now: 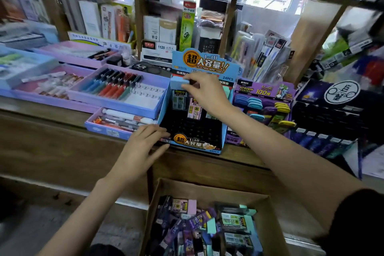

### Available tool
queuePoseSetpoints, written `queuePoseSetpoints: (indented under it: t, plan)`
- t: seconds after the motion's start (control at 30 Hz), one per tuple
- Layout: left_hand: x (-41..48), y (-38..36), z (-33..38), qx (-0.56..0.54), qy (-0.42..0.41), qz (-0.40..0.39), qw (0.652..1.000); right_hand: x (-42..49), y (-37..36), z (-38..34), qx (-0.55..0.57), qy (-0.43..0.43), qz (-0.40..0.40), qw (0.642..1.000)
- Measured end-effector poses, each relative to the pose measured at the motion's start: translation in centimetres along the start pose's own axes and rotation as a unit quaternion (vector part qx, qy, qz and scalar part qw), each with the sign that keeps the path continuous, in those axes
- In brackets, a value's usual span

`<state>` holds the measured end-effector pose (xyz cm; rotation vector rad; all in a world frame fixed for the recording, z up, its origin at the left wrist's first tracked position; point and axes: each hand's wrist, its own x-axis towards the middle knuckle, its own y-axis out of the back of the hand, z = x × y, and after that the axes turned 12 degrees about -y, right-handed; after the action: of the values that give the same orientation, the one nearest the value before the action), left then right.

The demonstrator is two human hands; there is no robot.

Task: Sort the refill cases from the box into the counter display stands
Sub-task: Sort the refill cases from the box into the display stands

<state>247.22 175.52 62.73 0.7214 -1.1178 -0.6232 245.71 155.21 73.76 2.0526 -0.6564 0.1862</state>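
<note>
a brown wooden desk [54, 131] runs left to right. at its middle stands a blue refill display stand [199, 64], its front lip at the near edge. just right of it is a purple display stand [264, 89], then a black display [324, 114]. to the left lie overlapping lilac pen trays [128, 106], with a small pen tray [108, 129] nearest.

From where I stand, the person works with nothing on the hands: the left hand [143, 141] and the right hand [207, 91] are both bare. The left forearm [83, 210] is uncovered along all of its visible length. The right forearm [270, 141] is bare too, up to a dark sleeve [357, 220], near black and plain, of soft-looking cloth, whose edge crosses the arm at about the elbow.
</note>
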Motion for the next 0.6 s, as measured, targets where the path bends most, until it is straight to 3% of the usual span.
queuePoseSetpoints:
  t: [0.2,0.33,0.6]
  plan:
    - [0.0,-0.4,-0.8,0.014,0.094,0.093,0.991,0.3,-0.3,0.1,0.032,-0.031,-0.008,0.999]
    - [-0.4,-1.1,-1.3,0.075,0.112,0.038,0.99,0.5,-0.8,0.6,-0.005,-0.013,-0.011,1.0]
    - [-0.4,-1.1,-1.1,0.088,0.114,0.023,0.989,0.6,-0.9,1.3,-0.127,0.068,-0.01,0.99]
